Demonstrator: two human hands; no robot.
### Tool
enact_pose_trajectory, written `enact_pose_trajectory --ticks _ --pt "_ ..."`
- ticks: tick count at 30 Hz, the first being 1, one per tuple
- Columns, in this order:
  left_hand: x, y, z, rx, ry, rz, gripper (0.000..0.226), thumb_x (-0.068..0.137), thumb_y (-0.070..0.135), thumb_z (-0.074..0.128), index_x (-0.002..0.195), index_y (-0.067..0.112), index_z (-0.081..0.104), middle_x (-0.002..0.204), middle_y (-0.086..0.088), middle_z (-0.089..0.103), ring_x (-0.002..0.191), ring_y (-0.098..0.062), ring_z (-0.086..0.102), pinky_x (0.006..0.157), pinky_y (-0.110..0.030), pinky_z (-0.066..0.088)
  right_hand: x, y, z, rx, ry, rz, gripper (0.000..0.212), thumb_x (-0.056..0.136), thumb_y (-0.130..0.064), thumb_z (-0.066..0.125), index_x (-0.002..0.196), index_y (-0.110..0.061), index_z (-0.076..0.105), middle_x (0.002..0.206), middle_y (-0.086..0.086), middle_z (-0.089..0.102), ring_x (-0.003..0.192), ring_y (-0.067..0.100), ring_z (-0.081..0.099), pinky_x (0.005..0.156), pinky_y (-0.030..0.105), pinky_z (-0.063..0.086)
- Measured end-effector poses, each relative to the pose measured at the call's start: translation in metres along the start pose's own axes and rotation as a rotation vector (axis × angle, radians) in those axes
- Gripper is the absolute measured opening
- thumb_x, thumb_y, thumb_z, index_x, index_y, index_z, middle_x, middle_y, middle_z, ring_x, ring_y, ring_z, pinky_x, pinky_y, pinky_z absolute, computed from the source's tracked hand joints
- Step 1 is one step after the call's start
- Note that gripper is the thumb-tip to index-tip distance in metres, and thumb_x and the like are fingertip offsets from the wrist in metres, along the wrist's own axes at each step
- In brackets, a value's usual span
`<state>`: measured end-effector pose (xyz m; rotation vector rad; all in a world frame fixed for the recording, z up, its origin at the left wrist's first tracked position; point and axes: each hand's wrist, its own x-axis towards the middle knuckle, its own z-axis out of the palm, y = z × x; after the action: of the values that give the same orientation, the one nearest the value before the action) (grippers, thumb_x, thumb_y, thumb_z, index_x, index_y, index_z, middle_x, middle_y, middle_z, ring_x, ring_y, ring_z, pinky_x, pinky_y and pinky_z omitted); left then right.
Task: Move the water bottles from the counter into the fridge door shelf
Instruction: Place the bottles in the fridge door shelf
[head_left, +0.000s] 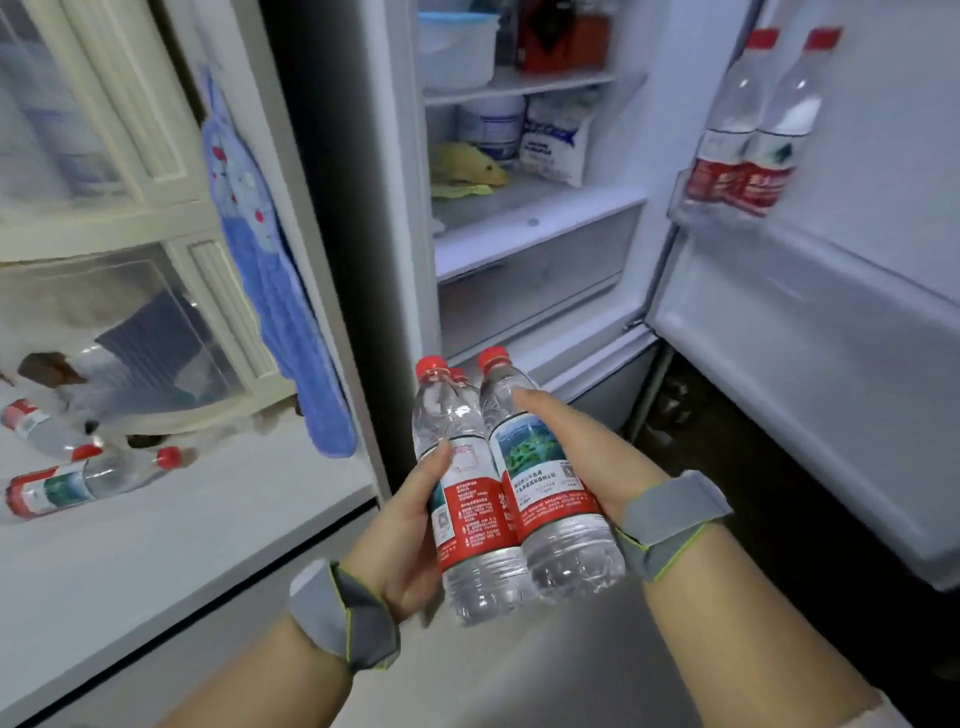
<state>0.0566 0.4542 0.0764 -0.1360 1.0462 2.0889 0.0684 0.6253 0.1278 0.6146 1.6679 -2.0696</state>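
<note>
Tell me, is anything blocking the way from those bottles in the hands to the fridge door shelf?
Nothing visible does. The door is open, and the space between the held bottles and the door shelf looks clear. Two bottles already stand in the shelf's left end; the rest runs out of view, so free room there can't be confirmed.

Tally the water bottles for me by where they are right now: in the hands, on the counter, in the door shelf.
Held between the left hand and right hand: 3 bottles, one mostly hidden behind the others
Lying on the counter: 2 bottles
Standing in the fridge door shelf: 2 bottles
Total: 7
</note>
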Motion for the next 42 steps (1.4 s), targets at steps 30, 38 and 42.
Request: enact_pose_trajectory --ticks 30,38,42 --pt "0.218 0.141 0.233 -0.072 -0.637 -0.09 0.078 0.049 0.029 0.091 0.117 -0.002 0.069 0.12 -0.031 0.066 0.098 -0.046 0.069 0.088 -0.06 0.054 -0.022 -0.248 -0.142 0.07 0.424 -0.367 0.036 0.082 -0.037 0.071 0.107 -0.011 0.068 0.084 0.014 0.072 0.058 0.024 0.066 0.061 0.031 0.058" --pt "0.24 0.135 0.285 -0.071 -0.601 -0.062 0.061 0.072 0.043 0.073 0.113 -0.001 0.072 0.113 -0.028 0.068 0.094 -0.043 0.069 0.09 -0.058 0.053 -0.035 -0.282 -0.189 0.007 0.444 -0.426 0.049 0.081 -0.035 0.073 0.118 -0.006 0.063 0.089 0.017 0.071 0.058 0.024 0.066 0.062 0.032 0.059" --pt "0.249 0.124 0.297 -0.081 -0.565 -0.042 0.088 0.047 0.034 0.091 0.124 0.0 0.065 0.123 -0.029 0.063 0.104 -0.045 0.063 0.102 -0.062 0.043 -0.036 -0.285 -0.21 -0.086 0.489 -0.483 0.045 0.081 -0.036 0.074 0.115 -0.011 0.06 0.103 0.021 0.074 0.068 0.028 0.069 0.073 0.04 0.06"
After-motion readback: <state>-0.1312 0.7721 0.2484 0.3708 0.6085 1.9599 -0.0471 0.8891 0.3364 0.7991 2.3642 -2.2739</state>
